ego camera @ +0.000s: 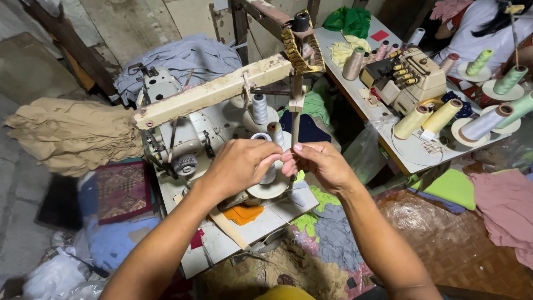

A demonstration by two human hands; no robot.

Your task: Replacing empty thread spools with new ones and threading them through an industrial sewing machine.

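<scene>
My left hand and my right hand meet fingertip to fingertip in front of a thread stand's upright post. The pinched fingers seem to hold a fine thread, too thin to see clearly. Right behind the left hand stands a grey-white thread cone on a round base. Two more spools stand on the stand behind it. A cream sewing machine sits to the left under the stand's beige arm.
A second table at right carries an overlock machine and several yellow, grey and green thread cones. Another person in white sits at top right. Tan fabric, grey cloth and fabric scraps lie around.
</scene>
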